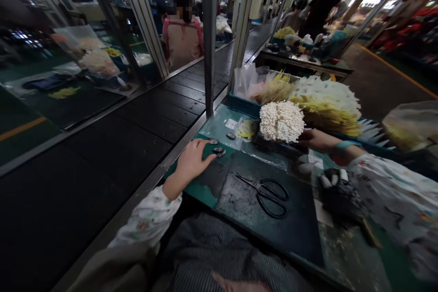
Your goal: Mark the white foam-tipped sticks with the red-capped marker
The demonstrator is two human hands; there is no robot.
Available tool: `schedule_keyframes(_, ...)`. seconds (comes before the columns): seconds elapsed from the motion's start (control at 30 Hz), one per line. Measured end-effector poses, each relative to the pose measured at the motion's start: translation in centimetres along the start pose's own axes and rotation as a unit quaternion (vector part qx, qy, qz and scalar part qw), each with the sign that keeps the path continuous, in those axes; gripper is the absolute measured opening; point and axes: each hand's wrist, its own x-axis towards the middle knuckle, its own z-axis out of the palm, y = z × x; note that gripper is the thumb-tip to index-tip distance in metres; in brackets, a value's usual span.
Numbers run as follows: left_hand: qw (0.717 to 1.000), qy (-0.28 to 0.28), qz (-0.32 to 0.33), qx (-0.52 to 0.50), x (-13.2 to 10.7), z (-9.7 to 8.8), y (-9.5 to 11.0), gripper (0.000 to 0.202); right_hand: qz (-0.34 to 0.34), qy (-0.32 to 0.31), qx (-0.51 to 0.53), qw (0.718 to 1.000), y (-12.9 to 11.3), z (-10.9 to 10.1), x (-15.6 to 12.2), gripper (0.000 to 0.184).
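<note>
My left hand (193, 160) rests at the table's left edge with thumb and fingers apart. Its fingertips are beside two small dark, grey-mottled pieces (219, 151); whether they touch is unclear. A similar piece (231, 136) lies a little farther off. My right hand (315, 140) reaches in at the right end of a dense bunch of white-tipped stems (282, 121). Shadow hides those fingertips, so I cannot tell if they grip anything. Black-handled scissors (270, 194) lie spread on the dark mat (239, 219) between my arms, touched by neither hand.
Behind the bunch, a blue tray (244, 104) holds yellow and white artificial flower parts (325, 93). A dark bundle (342, 196) lies under my right forearm. To the left runs a black slatted conveyor (137, 132), with a metal post (209, 45) at its edge. A person (183, 39) sits across it.
</note>
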Motion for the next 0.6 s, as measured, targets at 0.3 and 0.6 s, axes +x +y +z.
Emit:
schedule_keyframes(0.3,0.97,-0.159,0.041,0.179,5.7,2.7,1.5,0.045,0.0,0.126,-0.06,0.99,-3.3,-4.2,-8.3,0.04)
schedule_keyframes(0.6,0.949,-0.217,0.106,0.204,7.4,2.1,1.0,0.043,-0.16,0.288,0.167,0.929,-8.2,7.0,-17.9,0.019)
